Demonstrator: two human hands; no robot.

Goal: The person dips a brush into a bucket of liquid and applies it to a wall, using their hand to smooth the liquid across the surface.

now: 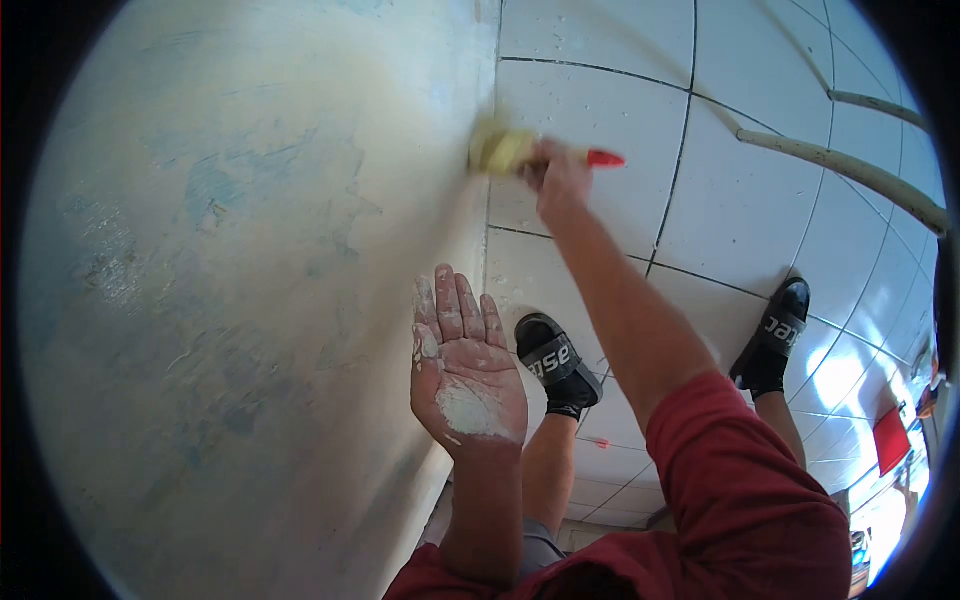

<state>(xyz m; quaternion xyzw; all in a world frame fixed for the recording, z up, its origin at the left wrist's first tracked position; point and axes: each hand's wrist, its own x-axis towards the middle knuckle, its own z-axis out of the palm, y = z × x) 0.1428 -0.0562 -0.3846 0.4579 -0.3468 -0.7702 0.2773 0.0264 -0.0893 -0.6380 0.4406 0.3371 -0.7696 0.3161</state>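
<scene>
My right hand [560, 180] grips a paintbrush [515, 152] with a red handle and pale yellowish bristles. The bristles press against the wall [250, 250] low down, close to where it meets the tiled floor [620, 110]. The brush looks blurred. My left hand [465, 365] is held flat beside the wall, palm up toward me, fingers together, smeared with white powder or paint. It holds nothing. The wall is pale cream with patchy blue-grey worn areas.
My two feet in black sandals [555, 365] [775, 335] stand on white floor tiles with dark joints. A pale pipe or hose [860, 175] lies across the floor at the right. A red object [892, 438] sits at the far right edge.
</scene>
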